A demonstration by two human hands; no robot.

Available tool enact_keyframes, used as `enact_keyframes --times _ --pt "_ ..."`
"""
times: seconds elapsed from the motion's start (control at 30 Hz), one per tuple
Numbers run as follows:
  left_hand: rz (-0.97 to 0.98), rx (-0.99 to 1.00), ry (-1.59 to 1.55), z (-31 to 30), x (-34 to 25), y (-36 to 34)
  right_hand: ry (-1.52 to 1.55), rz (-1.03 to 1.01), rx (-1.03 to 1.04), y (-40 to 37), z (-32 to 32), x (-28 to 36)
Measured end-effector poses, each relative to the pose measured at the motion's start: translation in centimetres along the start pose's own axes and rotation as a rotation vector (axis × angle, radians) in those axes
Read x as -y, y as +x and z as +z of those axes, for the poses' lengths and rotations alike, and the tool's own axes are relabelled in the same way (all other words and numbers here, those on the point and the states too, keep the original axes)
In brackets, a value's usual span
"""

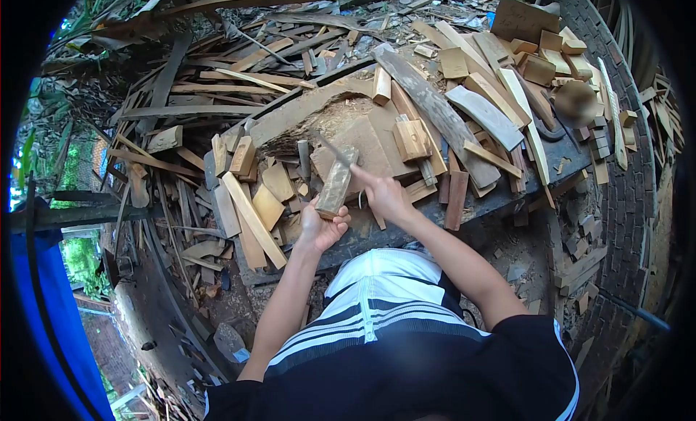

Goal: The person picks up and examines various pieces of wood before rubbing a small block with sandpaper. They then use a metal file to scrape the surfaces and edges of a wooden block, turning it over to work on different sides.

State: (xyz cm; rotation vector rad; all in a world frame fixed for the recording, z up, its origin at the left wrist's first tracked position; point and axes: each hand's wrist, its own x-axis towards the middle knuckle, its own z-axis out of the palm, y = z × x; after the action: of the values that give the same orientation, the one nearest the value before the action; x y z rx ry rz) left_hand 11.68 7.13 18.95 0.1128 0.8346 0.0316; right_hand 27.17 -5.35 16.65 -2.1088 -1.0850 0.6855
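Observation:
My left hand (324,225) is closed around the lower end of an oblong grey-brown block (337,183), which tilts up and away over the bench. From the far end of the block a narrow dark blade (332,147) points to the upper left. My right hand (386,196) is closed at the block's right side, with the index finger stretched to the near end of the blade; its handle is hidden. A chisel-like tool with a grey cylindrical end (304,159) stands just left of the block. Under the hands lies a flat brown board (359,142).
The dark workbench (319,258) carries many wood offcuts. A notched wooden block (412,140) and a long grey plank (435,106) lie to the right. Scrap wood (210,95) is heaped behind and left. A brick wall (627,167) curves along the right; a blue sheet (51,319) hangs left.

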Motion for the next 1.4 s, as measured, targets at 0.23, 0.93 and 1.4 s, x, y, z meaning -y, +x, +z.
enact_keyframes --times 0.23,0.93,1.4 --pt "0.041 -0.023 0.080 0.7 -0.3 -0.5 0.007 -0.066 0.071 -1.9 0.1 3.3" --pt "0.084 -0.004 0.474 2.5 -1.3 -0.7 0.034 0.038 -0.026 3.1 0.0 1.0" --pt "0.167 -0.060 0.620 4.5 0.3 -1.3 0.057 0.075 -0.112 4.5 2.1 -0.4"
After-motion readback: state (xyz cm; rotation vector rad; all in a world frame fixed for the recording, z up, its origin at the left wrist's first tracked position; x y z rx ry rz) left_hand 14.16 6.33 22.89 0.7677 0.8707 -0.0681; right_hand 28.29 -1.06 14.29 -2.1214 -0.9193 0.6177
